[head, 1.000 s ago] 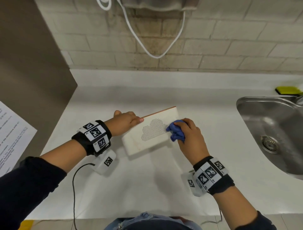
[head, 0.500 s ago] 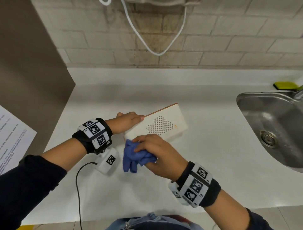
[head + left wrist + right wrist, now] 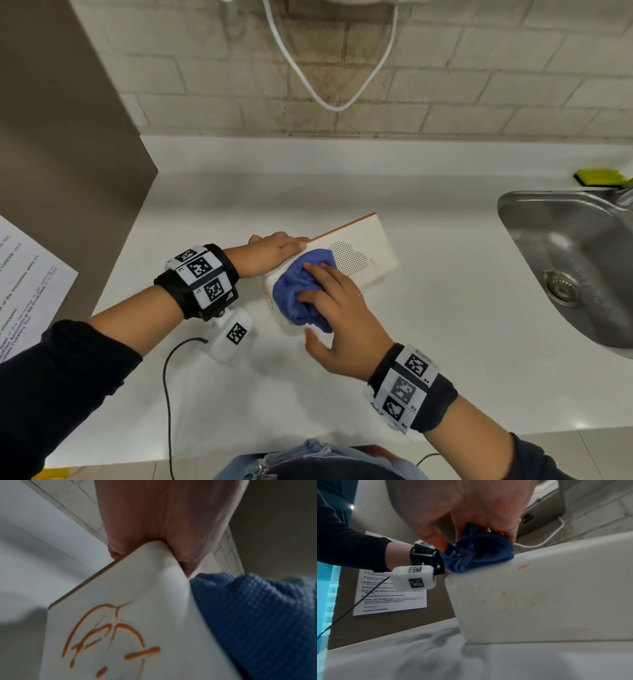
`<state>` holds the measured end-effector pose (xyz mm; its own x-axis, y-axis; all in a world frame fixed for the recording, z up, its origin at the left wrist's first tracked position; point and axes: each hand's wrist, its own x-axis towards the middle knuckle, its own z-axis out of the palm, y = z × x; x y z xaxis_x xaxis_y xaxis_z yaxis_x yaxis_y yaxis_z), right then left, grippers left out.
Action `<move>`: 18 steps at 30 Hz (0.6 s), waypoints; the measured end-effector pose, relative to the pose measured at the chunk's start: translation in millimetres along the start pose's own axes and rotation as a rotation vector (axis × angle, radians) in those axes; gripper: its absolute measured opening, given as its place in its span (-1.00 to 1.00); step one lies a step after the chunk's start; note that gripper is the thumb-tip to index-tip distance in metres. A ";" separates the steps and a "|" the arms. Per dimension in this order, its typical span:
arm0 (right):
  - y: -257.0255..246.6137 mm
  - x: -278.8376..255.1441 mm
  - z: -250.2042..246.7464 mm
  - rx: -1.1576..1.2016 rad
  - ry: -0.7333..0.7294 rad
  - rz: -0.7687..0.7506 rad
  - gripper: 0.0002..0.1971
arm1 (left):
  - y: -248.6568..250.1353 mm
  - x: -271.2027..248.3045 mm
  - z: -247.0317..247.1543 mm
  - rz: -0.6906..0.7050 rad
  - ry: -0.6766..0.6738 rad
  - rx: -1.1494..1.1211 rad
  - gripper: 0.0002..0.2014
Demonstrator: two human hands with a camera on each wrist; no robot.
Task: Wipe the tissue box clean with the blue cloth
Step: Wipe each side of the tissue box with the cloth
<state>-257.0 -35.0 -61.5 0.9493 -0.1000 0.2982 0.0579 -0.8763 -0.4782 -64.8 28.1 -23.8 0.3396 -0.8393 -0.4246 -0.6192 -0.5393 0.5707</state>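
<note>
The white tissue box (image 3: 368,251), with a dotted cloud on its side, lies on the white counter (image 3: 445,342). My left hand (image 3: 277,248) grips its far left corner. My right hand (image 3: 329,294) holds the bunched blue cloth (image 3: 296,291) and presses it onto the box's left part. In the left wrist view the left hand (image 3: 163,520) clasps the corner of the box (image 3: 154,588), whose end face bears orange streaks (image 3: 109,632), with the cloth (image 3: 257,615) beside it. In the right wrist view the fingers (image 3: 510,531) curl into the cloth (image 3: 479,553) on the box's (image 3: 547,595) top edge; faint orange specks dot the box.
A steel sink (image 3: 565,260) lies at the right with a yellow-green sponge (image 3: 599,176) behind it. A brown panel (image 3: 68,137) with a printed sheet (image 3: 27,281) stands at the left. A white cable (image 3: 329,102) hangs on the tiled wall. A black wire (image 3: 168,394) trails over the counter's front edge.
My right hand took the cloth from the box's right end, off the box toward the front left, then back up onto its left part. The left hand kept its hold.
</note>
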 end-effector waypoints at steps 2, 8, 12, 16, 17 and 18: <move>0.1 -0.8 6.5 0.007 0.007 -0.008 -0.66 | -6.4 7.0 0.9 -0.006 -0.023 -0.011 -0.54; -1.1 27.6 17.6 0.082 0.028 -0.080 -0.61 | -7.1 7.0 1.6 0.145 -0.135 -0.326 -0.52; 12.1 20.7 14.1 0.044 -0.088 -0.227 -0.71 | -6.4 3.1 3.0 0.149 -0.129 -0.274 -0.54; 35.5 -7.3 -3.8 0.005 -0.137 -0.312 -0.81 | -6.4 -3.2 3.1 0.091 0.022 -0.022 -0.57; 44.7 -14.3 -10.7 -0.013 -0.098 -0.297 -0.86 | -3.2 -6.5 3.0 0.102 0.044 -0.018 -0.60; 54.7 -21.2 -17.9 -0.022 -0.045 -0.260 -0.90 | 0.3 -9.5 3.0 0.114 0.053 -0.015 -0.61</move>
<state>-279.6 -89.3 -79.2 0.9163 0.1502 0.3713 0.2952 -0.8798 -0.3726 -70.3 36.1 -21.8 0.3048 -0.8976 -0.3184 -0.6454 -0.4405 0.6240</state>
